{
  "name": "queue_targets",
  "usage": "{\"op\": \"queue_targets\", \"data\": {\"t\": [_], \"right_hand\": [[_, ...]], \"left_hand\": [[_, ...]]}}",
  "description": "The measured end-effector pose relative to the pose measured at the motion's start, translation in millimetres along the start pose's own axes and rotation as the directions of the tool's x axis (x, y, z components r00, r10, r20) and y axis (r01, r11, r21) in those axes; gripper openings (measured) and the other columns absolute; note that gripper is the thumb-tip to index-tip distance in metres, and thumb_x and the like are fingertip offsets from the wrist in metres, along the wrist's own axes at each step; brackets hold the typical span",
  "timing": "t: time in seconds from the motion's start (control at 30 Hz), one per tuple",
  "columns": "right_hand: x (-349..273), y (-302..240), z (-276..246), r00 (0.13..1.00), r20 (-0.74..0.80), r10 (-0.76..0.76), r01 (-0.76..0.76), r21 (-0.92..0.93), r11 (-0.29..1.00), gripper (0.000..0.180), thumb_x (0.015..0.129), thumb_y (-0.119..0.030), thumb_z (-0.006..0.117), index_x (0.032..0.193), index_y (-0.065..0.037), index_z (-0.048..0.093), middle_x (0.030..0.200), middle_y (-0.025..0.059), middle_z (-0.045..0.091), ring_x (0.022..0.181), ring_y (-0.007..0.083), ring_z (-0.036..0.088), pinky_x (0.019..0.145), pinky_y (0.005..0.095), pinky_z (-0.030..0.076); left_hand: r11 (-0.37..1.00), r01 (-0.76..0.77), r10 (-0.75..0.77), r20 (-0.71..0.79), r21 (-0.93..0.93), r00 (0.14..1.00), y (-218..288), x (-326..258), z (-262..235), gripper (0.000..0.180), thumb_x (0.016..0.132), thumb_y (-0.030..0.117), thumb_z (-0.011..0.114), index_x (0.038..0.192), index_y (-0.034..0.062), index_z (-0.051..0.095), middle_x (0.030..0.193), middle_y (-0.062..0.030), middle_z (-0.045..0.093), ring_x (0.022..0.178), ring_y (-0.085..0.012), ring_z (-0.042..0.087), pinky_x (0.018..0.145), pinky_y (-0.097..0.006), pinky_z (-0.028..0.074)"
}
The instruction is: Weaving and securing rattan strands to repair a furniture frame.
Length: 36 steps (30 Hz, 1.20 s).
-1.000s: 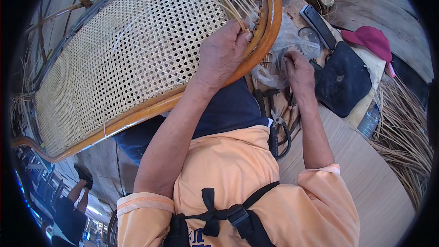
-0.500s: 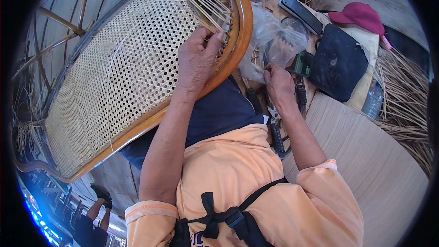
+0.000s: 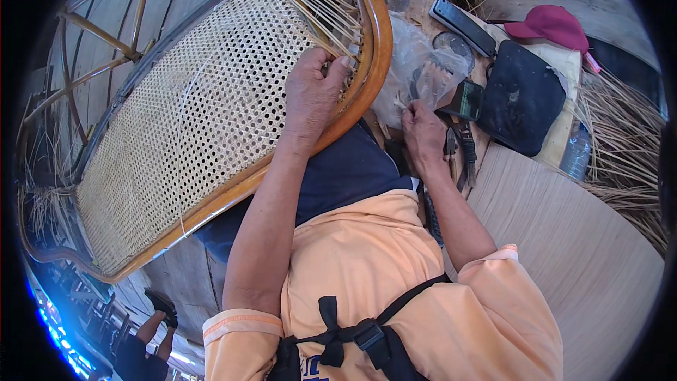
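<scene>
A woven cane panel (image 3: 204, 106) in a curved, varnished wooden frame (image 3: 381, 35) lies across my lap, tilted up to the left. My left hand (image 3: 310, 102) rests at the panel's right edge, thumb and forefinger pinched on a cane strand beside the frame. Above it, several loose cane strands (image 3: 321, 3) run to the frame's inner edge. To the right of the frame, my right hand (image 3: 425, 137) is closed at the lower edge of a clear plastic bag (image 3: 402, 53), its fingertips gripping the plastic. The bag's contents are hard to make out.
Beside the bag lie a dark phone-like object (image 3: 465, 101), a long dark case (image 3: 462, 26), a black pad (image 3: 525, 99) and a red cap (image 3: 549, 25). Hand tools (image 3: 465, 152) lie by my right wrist. Loose cane bundles (image 3: 624, 134) are at far right. A person's legs (image 3: 159, 331) show lower left.
The view has shifted slightly. My right hand has turned a little at the bag, and tools right of its wrist show more. My left hand keeps its pinch at the panel edge.
</scene>
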State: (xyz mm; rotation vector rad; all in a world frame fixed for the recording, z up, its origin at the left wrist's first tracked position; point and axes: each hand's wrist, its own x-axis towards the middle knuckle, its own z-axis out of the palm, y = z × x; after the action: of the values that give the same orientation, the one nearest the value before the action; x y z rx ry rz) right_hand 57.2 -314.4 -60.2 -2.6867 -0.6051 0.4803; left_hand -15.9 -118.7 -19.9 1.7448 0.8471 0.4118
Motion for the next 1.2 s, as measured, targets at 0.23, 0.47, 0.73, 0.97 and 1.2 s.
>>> {"op": "queue_targets", "data": {"t": [0.23, 0.47, 0.73, 0.97, 1.2], "right_hand": [[5, 6, -8, 0.972, -0.219, -0.09, 0.126, 0.152, 0.98, 0.02, 0.088, -0.021, 0.05, 0.099, -0.007, 0.06, 0.09, 0.0178, 0.062, 0.085, 0.0346, 0.061, 0.074, 0.0391, 0.048], [-1, -14, -12, 0.997, 0.075, 0.008, -0.01, 0.03, 1.0, 0.018, 0.087, -0.019, 0.052, 0.097, -0.007, 0.062, 0.092, 0.0171, 0.062, 0.088, 0.0345, 0.059, 0.077, 0.0385, 0.047], [-14, -33, -46, 0.968, -0.184, -0.172, 0.208, 0.201, 0.957, 0.019, 0.087, -0.018, 0.049, 0.09, -0.002, 0.06, 0.083, 0.0187, 0.061, 0.078, 0.0372, 0.06, 0.069, 0.0421, 0.048], [18, -11, -4, 0.996, -0.044, -0.081, 0.07, -0.203, 0.977, 0.022, 0.088, -0.027, 0.05, 0.093, -0.009, 0.06, 0.081, 0.0189, 0.063, 0.08, 0.0379, 0.061, 0.067, 0.045, 0.048], [11, -5, 7, 0.996, 0.085, -0.037, 0.062, -0.322, 0.945, 0.02, 0.087, -0.027, 0.048, 0.093, -0.01, 0.056, 0.081, 0.0186, 0.063, 0.079, 0.0374, 0.062, 0.066, 0.0466, 0.048]], "left_hand": [[0.999, 0.049, -0.05, 0.025, 0.02, 0.998, 8, -1, -4, 0.018, 0.082, 0.018, 0.063, 0.088, 0.0017, 0.063, 0.075, -0.0088, 0.06, 0.061, -0.0152, 0.055, 0.06, -0.029, 0.045], [1.0, -0.019, 0.019, 0.003, 0.0, 1.0, 1, 0, 0, 0.018, 0.082, 0.018, 0.062, 0.088, 0.0013, 0.063, 0.078, -0.0125, 0.059, 0.066, -0.0226, 0.057, 0.063, -0.032, 0.046], [1.0, -0.012, 0.012, 0.012, 0.014, 1.0, -2, 4, -3, 0.02, 0.082, 0.02, 0.062, 0.086, 0.0003, 0.063, 0.079, -0.0144, 0.059, 0.069, -0.0261, 0.059, 0.065, -0.034, 0.046], [1.0, -0.005, 0.005, 0.024, 0.004, 1.0, 4, 3, -2, 0.02, 0.082, 0.02, 0.062, 0.084, -0.0003, 0.062, 0.076, -0.0152, 0.059, 0.066, -0.0265, 0.058, 0.063, -0.035, 0.046], [0.998, -0.062, 0.062, 0.009, 0.027, 0.998, -7, 6, -2, 0.022, 0.084, 0.022, 0.061, 0.09, 0.0004, 0.063, 0.075, -0.0097, 0.062, 0.066, -0.0166, 0.058, 0.064, -0.029, 0.046]]}}
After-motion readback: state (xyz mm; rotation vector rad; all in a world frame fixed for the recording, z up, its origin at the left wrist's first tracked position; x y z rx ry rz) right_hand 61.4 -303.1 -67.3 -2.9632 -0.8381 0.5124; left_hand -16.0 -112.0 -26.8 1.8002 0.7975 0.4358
